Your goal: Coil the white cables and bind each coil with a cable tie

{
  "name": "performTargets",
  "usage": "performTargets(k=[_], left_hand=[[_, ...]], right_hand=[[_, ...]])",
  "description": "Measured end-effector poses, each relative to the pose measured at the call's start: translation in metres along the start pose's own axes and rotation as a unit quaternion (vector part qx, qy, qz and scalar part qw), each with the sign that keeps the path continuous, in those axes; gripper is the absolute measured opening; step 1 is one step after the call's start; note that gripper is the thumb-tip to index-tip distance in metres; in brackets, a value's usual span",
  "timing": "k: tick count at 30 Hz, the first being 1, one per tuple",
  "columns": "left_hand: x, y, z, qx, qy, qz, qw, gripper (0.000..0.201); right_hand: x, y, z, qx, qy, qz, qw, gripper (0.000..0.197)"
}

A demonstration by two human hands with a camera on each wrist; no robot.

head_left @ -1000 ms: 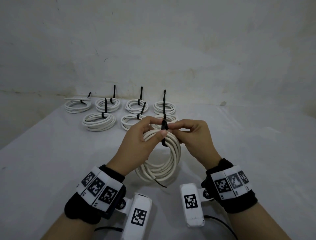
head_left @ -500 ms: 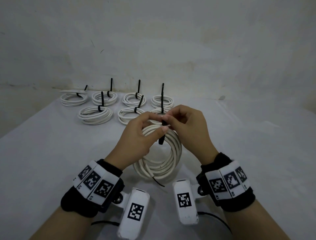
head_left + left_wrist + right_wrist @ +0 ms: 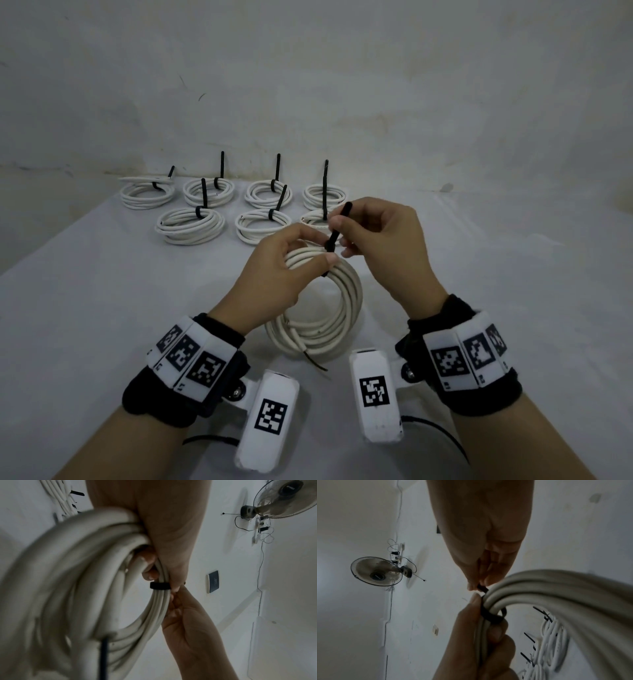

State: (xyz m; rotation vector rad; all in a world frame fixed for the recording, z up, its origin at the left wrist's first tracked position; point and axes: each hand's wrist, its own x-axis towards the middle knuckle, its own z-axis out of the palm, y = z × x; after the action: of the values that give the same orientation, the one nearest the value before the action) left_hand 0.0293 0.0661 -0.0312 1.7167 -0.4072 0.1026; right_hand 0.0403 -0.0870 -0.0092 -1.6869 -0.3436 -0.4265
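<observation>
Eight white cable coils in all. Seven bound coils (image 3: 190, 225) lie on the table (image 3: 85, 308) toward 12 o'clock: four in the far row, three in the nearer row, the 1 o'clock one partly hidden. One coil (image 3: 318, 308) is off the table. Eight black cable ties (image 3: 337, 226), one per coil. Two hands (image 3: 277, 277). One wall fan (image 3: 376, 573).

Light: dim, flat, greyish — no glare.
Shadows: soft, faint under the near coil (image 3: 318, 308).
Blur: coil's near loops smeared in left wrist view.
Edges: wide-angle bending — wall (image 3: 342, 85) bows.
</observation>
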Motion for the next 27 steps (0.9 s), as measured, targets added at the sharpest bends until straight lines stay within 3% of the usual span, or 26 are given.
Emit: performTargets(k=[7, 12, 16, 18, 20, 22, 25, 27], left_hand=[[-0.004, 0.004, 0.003, -0.005, -0.062, -0.001, 0.998, 0.013], [-0.001, 0.001, -0.001, -0.009, -0.052, 0.001, 0.999, 0.012], [0.002, -0.002, -0.004, -0.032, 0.026, 0.011, 0.999, 0.008], [0.006, -0.003, -0.007, -0.061, 0.081, 0.017, 0.995, 0.006], [0.009, -0.003, -0.012, -0.095, 0.114, 0.021, 0.989, 0.009], [0.01, -0.005, -0.015, -0.116, 0.099, 0.028, 0.988, 0.019], [0.008, -0.009, -0.017, -0.119, 0.026, 0.013, 0.992, 0.035], [0.008, -0.012, -0.015, -0.11, -0.004, 0.002, 0.994, 0.029]], right_hand=[[0.003, 0.003, -0.008, 0.029, 0.084, 0.002, 0.996, 0.011], [0.004, 0.01, -0.006, 0.034, 0.084, 0.009, 0.996, 0.014], [0.003, 0.016, -0.001, 0.062, -0.024, 0.06, 0.996, 0.007], [-0.001, 0.019, 0.007, 0.031, -0.11, 0.065, 0.991, 0.014], [-0.006, 0.019, 0.015, 0.026, -0.147, 0.045, 0.988, 0.02], [-0.008, 0.02, 0.02, 0.042, -0.118, 0.023, 0.992, 0.02], [-0.007, 0.022, 0.019, 0.085, -0.04, 0.02, 0.995, 0.018], [-0.004, 0.022, 0.018, 0.106, -0.005, 0.026, 0.994, 0.019]])
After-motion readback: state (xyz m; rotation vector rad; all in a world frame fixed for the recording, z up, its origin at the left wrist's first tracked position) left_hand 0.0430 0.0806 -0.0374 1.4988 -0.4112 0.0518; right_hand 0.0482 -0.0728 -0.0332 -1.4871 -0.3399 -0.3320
